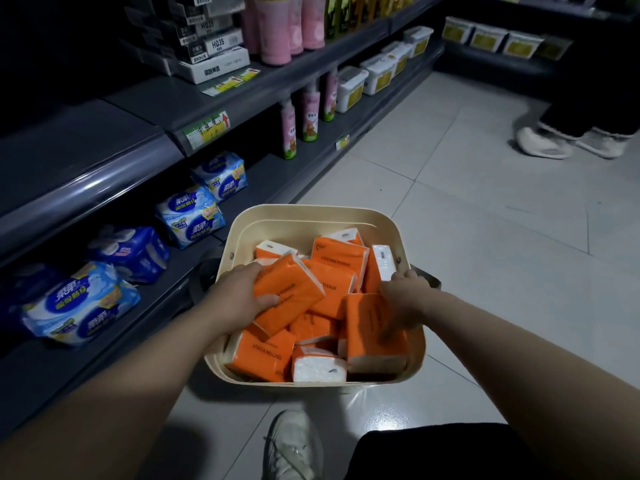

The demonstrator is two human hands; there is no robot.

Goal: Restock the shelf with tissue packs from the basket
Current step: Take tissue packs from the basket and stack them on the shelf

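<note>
Dim light falls on a shop aisle where pale glossy floor tiles [485,237] stretch toward 1 o'clock, dark grey shelves [86,157] line the side from 9 to 12 o'clock, and a passer-by's white shoes [543,143] show at 2 o'clock.

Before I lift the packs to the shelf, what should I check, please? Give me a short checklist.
1. Left hand grips an orange pack, thumb over it: ok.
2. Right hand lies on second orange pack; firm hold: cannot tell.
3. Bare space on bottom shelf beside blue packs: ok.
4. Basket level on floor: ok.
5. Path to shelf free; another person's shoes far off: ok.
</note>
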